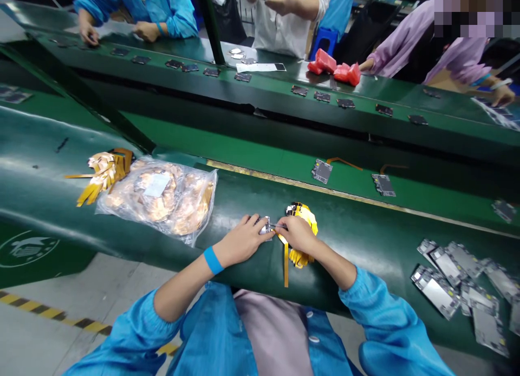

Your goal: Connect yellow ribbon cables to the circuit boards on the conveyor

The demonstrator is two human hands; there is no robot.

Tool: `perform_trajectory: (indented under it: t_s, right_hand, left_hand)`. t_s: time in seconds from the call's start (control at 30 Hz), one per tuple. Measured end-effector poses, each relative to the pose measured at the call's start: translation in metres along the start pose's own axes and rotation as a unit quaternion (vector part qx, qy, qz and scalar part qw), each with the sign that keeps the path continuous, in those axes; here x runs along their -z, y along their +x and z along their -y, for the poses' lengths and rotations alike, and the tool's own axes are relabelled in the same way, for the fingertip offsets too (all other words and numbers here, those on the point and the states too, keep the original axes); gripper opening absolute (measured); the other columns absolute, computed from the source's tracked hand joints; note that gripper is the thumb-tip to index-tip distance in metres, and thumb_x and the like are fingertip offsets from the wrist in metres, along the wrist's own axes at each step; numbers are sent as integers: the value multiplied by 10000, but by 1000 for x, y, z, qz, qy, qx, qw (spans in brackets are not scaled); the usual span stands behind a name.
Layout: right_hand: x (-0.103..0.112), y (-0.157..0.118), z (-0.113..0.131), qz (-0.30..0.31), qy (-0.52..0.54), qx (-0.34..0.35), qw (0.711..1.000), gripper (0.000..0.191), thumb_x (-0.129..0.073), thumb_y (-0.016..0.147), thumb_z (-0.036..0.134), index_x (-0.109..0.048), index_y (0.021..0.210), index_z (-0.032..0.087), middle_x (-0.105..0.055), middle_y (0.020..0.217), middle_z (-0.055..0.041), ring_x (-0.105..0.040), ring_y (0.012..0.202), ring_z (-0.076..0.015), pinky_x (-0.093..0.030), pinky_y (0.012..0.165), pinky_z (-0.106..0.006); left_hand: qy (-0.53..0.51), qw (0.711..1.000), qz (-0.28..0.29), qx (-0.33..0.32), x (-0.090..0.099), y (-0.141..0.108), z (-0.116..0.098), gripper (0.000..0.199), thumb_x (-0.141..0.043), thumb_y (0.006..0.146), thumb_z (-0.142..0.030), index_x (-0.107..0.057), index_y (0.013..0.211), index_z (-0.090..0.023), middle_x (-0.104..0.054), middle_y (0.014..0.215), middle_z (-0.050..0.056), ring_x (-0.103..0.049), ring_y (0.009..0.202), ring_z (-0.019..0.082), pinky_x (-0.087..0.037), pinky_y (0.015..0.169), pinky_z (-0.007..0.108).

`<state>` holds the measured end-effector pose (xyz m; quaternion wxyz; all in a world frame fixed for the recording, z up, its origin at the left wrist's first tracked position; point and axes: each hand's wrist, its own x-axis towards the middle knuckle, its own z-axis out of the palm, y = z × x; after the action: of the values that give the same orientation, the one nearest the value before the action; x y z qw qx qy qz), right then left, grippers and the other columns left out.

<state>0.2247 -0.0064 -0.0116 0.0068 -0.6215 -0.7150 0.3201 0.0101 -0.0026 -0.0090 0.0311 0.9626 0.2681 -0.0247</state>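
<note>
On the bench (244, 193), left hand (242, 240) pinches one board (265, 228), right hand (299, 235) one tool (278, 225).

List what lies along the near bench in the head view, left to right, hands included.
Bunch of yellow-orange ribbon strips, clear plastic bag, left hand, small circuit board, right hand, pile of circuit boards.

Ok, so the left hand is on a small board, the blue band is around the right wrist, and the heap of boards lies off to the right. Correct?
Not quite: the head view shows the blue band around the left wrist, not the right. The left hand is on a small board, and the heap of boards lies off to the right, as you say.
</note>
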Motion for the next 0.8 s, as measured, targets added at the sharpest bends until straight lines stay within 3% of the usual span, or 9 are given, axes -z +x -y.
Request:
perform_trajectory:
  t_s: [0.13, 0.3, 0.5, 0.7, 0.8]
  right_hand:
    - [0, -4, 1, -10, -18, 15, 1000, 198, -598, 979, 330, -772, 975, 235, -782, 942, -46, -696, 892, -209, -409, 705, -273]
    - [1, -7, 2, -32, -41, 62, 997, 390, -416, 1078, 401, -757, 1009, 224, -733, 1025, -60, -671, 951, -183, -415, 750, -263]
    - [0, -4, 6, -5, -62, 78, 995, 205, -531, 1035, 314, -722, 1049, 241, -740, 1065, -27, -674, 970, -185, -405, 763, -267]
    - [-1, -5, 7, 10, -127, 74, 989, 253, -485, 1055, 322, -713, 1042, 213, -732, 1071, -67, -682, 886, -195, -408, 719, -280]
    - [-3, -11, -1, -28, -83, 80, 993, 244, -488, 1050, 321, -702, 1019, 209, -735, 1050, -66, -681, 899, -196, -421, 741, -277]
  left_hand:
    - [-11, 1000, 7, 8, -2, 1, 0, 442, -487, 975, -185, -579, 1395, -290, -540, 1378, 145, -487, 1169, 318, -395, 951, 452]
    - [-29, 1000, 3, 12, -2, 2, -1, 418, -506, 963, -192, -611, 1356, -290, -550, 1349, 136, -484, 1153, 311, -392, 959, 456]
    - [-20, 1000, 15, 10, -1, 2, 0, 389, -505, 959, -196, -627, 1319, -280, -552, 1316, 142, -486, 1124, 312, -415, 917, 451]
    - [-11, 1000, 19, 4, -2, 1, 0, 418, -503, 959, -186, -598, 1348, -305, -533, 1373, 143, -497, 1122, 317, -418, 922, 465]
    - [-11, 1000, 14, 10, -2, 0, 0, 458, -543, 929, -172, -578, 1367, -302, -520, 1406, 147, -504, 1154, 322, -415, 953, 466]
